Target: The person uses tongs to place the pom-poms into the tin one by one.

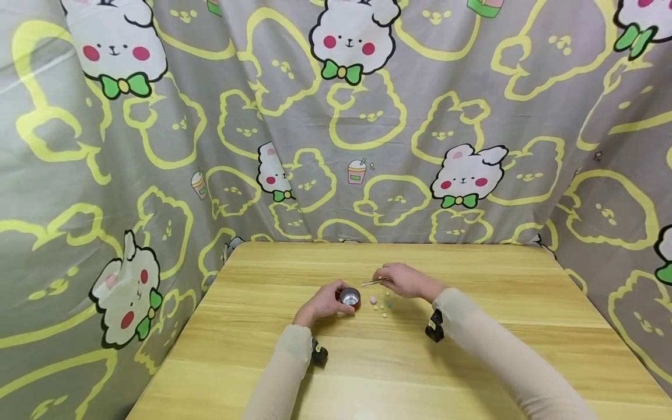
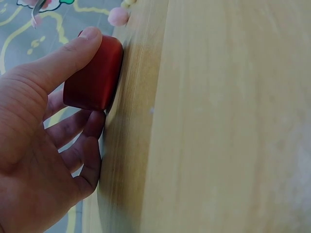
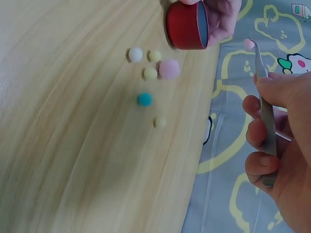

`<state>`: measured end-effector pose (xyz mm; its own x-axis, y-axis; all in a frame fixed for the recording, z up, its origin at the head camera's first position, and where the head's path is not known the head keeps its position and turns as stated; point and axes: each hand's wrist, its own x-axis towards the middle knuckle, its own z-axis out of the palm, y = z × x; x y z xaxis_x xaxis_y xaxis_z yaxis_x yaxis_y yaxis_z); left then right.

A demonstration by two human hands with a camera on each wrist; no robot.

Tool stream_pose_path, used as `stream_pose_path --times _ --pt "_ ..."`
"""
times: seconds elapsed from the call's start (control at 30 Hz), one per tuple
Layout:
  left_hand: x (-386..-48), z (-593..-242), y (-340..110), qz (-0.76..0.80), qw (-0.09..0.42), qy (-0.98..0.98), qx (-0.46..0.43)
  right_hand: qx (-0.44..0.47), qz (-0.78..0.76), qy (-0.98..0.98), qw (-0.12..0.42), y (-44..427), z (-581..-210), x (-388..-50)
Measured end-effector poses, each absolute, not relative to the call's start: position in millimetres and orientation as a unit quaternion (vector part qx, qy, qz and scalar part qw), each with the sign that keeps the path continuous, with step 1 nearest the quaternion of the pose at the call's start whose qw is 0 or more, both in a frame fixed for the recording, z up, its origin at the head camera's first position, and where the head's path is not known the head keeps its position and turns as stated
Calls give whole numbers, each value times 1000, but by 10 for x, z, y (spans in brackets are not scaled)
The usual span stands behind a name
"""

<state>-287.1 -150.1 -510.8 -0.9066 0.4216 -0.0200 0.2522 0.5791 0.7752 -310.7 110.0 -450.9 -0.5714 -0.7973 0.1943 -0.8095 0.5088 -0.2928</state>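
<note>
One left hand (image 1: 322,302): curled round the tin, thumb at the rim. Hazard: uneven finger pressure could tilt or slide it.
Red tin (image 2: 95,73): upright on the table (image 1: 420,379), mouth up; contents too small to tell. Hazard: a knock on the rim from the tweezers could shift it.
Small pink ball (image 3: 249,43): at the tweezer tips, raised, near the tin but outside it. Hazard: slack pressure would drop it; excess pressure could squirt it sideways.
Large pink ball (image 3: 169,69): loose on the table, nearest the tin. Hazard: a sliding tin could push it.
Tweezers (image 3: 268,121): slanted towards the tin, bent tips leading. Hazard: twisting in the grip would misalign the tips.
Loose balls: white (image 3: 135,54), teal (image 3: 145,99) and three yellow (image 3: 149,73), scattered right of the tin. Hazard: round and probably light, they may roll if brushed by a finger.
Right hand (image 1: 406,280): fingers wrapped along the tweezers, above the table. Hazard: a relaxed thumb would release the load early.
</note>
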Motion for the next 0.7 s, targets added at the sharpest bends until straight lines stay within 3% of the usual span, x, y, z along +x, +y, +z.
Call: stream_pose_path --times 0.7 --pt "-2860 -5101 -1500 424 108 880 188 469 178 -865 -2 908 -4594 -3130"
